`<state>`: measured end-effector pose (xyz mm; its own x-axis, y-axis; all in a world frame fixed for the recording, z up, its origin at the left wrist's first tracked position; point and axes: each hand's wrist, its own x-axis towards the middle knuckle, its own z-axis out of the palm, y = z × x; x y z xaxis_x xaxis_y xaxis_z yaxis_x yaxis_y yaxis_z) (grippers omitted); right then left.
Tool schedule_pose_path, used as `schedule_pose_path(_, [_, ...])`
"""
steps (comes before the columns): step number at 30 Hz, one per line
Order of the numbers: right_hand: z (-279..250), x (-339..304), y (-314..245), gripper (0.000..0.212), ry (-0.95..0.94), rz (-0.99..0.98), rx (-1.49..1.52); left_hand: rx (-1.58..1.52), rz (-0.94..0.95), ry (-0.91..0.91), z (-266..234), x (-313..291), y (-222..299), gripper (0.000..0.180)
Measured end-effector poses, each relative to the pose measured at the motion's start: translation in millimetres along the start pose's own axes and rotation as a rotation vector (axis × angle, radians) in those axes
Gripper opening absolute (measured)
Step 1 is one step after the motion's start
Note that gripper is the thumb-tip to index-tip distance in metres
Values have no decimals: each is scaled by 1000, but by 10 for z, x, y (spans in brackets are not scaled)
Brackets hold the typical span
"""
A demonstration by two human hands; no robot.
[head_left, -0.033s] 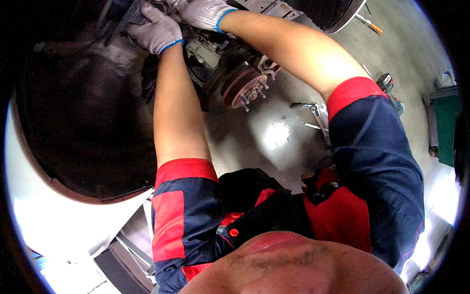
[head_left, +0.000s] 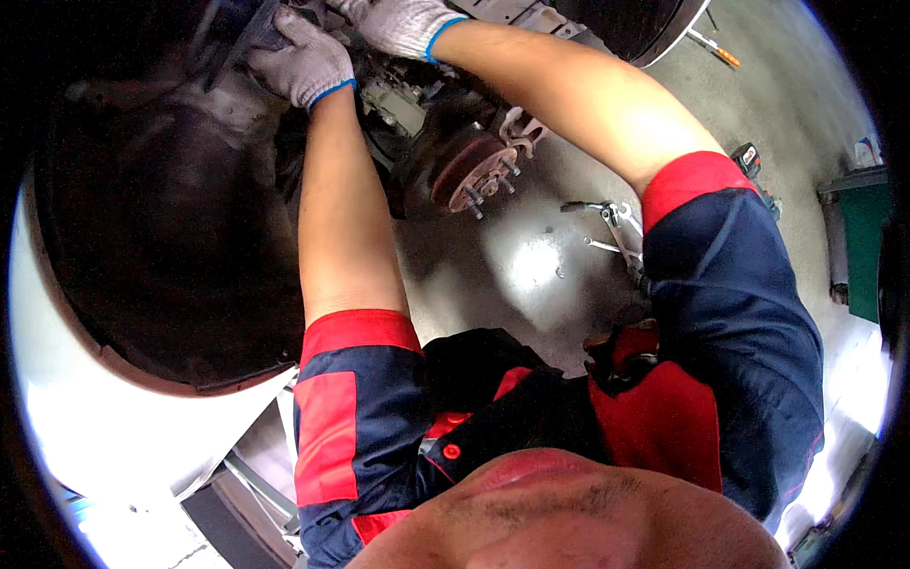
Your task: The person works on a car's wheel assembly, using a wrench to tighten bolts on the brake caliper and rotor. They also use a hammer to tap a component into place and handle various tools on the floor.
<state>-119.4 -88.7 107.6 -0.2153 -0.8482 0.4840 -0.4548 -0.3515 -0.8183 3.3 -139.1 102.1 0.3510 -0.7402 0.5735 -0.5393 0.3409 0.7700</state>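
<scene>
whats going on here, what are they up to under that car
A person in a navy and red work shirt reaches up with both gloved hands into the wheel arch of a raised car. The left hand grips a dark part high in the arch; the right hand is on the suspension parts above the bare wheel hub, whose studs stick out with no wheel fitted. Some hand tools lie on the concrete floor.

I count two gloved hands of mine, my left hand [head_left: 301, 59] and my right hand [head_left: 403, 21], both up among the dark parts inside the wheel arch. One rusty wheel hub [head_left: 471, 173] faces me, with five studs that I can make out. On the concrete floor [head_left: 531, 275] lie two shiny metal hand tools [head_left: 607, 228] and one orange-handled screwdriver [head_left: 713, 47].
</scene>
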Motion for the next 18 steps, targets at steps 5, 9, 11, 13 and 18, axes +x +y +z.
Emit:
schedule_pose_path(5, [-416, 287, -604, 47, -76, -169, -631, 15, 28, 19, -48, 45, -127, 103])
schedule_pose_path(9, [-660, 586, -388, 42, 151, -431, -886, -7, 68, 23, 184, -20, -67, 103])
schedule_pose_path(11, [-712, 600, -547, 40, 5, -474, -1013, -16, 12, -15, 40, -80, 54, 102])
schedule_pose_path(13, [-761, 623, -663, 37, -74, -531, -1113, -41, -46, -58, 7, -88, 121, 101])
schedule_pose_path(18, [-779, 628, -804, 32, -182, -605, -1215, -19, 64, 47, 93, 30, -49, 101])
